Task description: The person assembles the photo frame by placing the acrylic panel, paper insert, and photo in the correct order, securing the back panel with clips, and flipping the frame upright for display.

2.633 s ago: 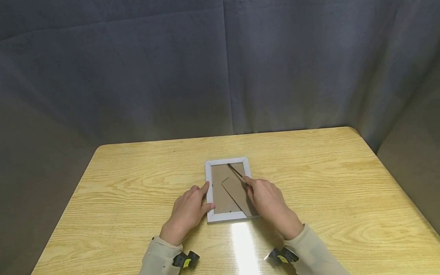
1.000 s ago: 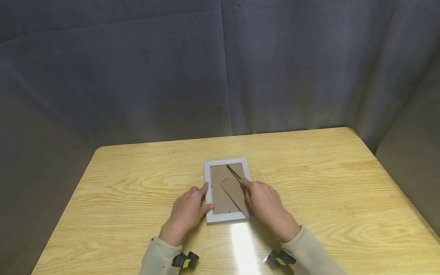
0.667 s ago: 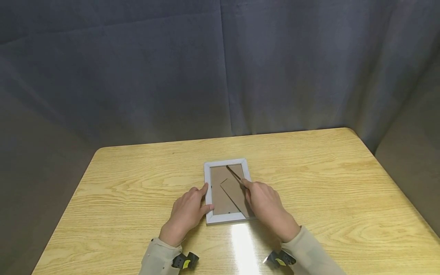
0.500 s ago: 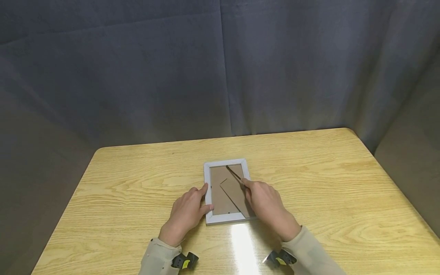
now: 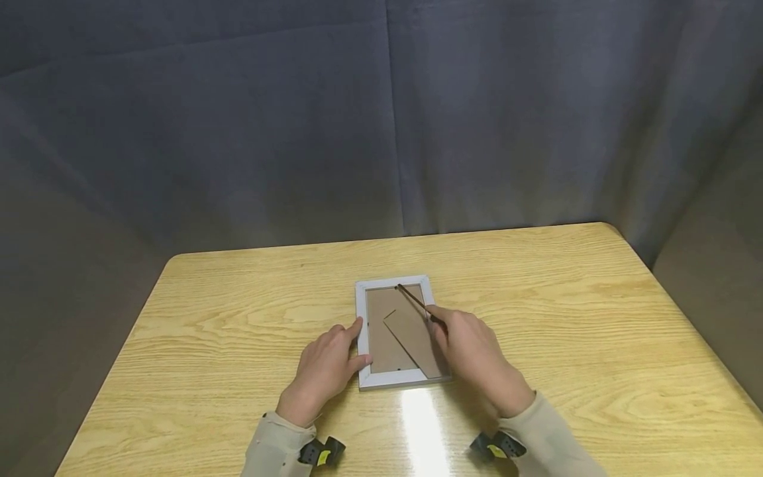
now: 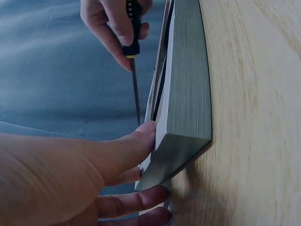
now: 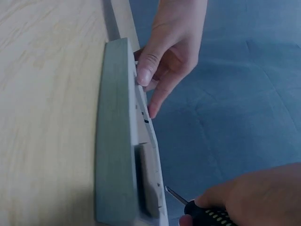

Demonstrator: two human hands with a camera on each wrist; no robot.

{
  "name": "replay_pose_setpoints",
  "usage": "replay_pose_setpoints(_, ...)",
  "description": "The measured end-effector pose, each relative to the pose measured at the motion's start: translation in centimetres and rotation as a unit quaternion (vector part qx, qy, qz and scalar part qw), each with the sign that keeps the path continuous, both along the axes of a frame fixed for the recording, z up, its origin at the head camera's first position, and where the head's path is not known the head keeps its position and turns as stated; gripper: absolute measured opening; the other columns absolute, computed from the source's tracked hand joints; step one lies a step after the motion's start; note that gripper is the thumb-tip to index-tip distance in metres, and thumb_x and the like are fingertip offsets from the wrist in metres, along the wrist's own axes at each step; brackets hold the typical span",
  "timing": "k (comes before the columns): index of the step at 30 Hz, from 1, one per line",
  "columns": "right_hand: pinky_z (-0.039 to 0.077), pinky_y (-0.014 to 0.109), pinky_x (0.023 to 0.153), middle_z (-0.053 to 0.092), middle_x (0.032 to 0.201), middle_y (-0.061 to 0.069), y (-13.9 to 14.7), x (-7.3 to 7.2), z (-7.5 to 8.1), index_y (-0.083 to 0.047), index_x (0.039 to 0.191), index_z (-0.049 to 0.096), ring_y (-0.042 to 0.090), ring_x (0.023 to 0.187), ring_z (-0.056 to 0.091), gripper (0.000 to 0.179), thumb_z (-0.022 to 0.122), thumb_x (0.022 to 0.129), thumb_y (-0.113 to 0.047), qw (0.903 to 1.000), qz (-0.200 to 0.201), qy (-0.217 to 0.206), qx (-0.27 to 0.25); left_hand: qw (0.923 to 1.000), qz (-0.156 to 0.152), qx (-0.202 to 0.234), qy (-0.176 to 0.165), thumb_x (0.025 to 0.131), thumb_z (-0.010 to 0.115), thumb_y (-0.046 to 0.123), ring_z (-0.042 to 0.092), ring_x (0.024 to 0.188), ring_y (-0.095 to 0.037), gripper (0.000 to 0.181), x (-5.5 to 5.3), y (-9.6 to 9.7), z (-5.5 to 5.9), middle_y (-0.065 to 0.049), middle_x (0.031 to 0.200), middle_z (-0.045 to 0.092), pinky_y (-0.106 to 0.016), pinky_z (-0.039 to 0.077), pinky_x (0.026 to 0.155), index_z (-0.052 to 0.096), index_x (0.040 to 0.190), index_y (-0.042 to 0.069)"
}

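Note:
A picture frame (image 5: pixel 362 301) with a pale border lies face down on the table, its brown backing board (image 5: pixel 381 348) and slanted easel leg (image 5: pixel 411 334) facing up. My left hand (image 5: pixel 324 364) holds its left side, thumb on the border and fingers along the outer edge. In my right hand (image 5: pixel 473 344) is a screwdriver (image 6: pixel 133 35) with a black, yellow-marked handle. Its thin shaft reaches diagonally over the board, the tip at the far inner edge beside a small dark tab (image 5: pixel 396 287). The right hand covers part of the frame's right side.
The wood-grain table (image 5: pixel 238 311) extends around the frame on all sides. A dark grey curtain (image 5: pixel 268 132) hangs behind and beside it. Black wrist devices (image 5: pixel 322 452) are strapped over both sleeves, and light glares on the table in front of the frame.
The right hand and screwdriver have shifted slightly right; the tip now shows just right of the small tab it overlapped before. The left hand keeps its place on the frame.

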State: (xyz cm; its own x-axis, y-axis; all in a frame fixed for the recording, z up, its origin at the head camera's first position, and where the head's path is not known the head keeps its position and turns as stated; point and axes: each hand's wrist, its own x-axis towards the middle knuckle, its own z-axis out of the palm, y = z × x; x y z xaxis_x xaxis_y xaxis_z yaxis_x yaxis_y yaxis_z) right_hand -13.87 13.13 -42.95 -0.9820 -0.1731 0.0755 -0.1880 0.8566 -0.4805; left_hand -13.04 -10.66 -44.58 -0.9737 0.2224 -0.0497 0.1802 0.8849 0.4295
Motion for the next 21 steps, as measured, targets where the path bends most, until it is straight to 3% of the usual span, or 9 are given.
replay_pose_setpoints(15, 0.035, 0.024, 0.046, 0.075, 0.097, 0.012, -1.5, 1.5, 1.1, -0.011, 0.129, 0.069, 0.011, 0.054, 0.045, 0.034, 0.067, 0.095, -0.012, 0.9992, 0.039, -0.003, -0.005, 0.9999, 0.008, 0.003, -0.007, 0.086, 0.08, 0.033, 0.048, 0.066, -0.016, 0.069, -0.1, 0.1, 0.0, -0.018, 0.109, 0.069, -0.028, 0.037, 0.051, 0.055, 0.145, 0.007)
replay_pose_setpoints(21, 0.035, 0.023, 0.045, 0.077, 0.105, 0.013, -2.0, 2.0, 1.5, -0.011, 0.126, 0.071, 0.011, 0.053, 0.043, 0.033, 0.068, 0.094, -0.011, 0.9985, 0.054, -0.006, -0.006, 0.9999, 0.011, 0.007, 0.0, 0.087, 0.079, 0.033, 0.049, 0.066, -0.017, 0.069, -0.1, 0.0, 0.0, -0.017, 0.107, 0.069, -0.028, 0.037, 0.051, 0.055, 0.145, 0.008)
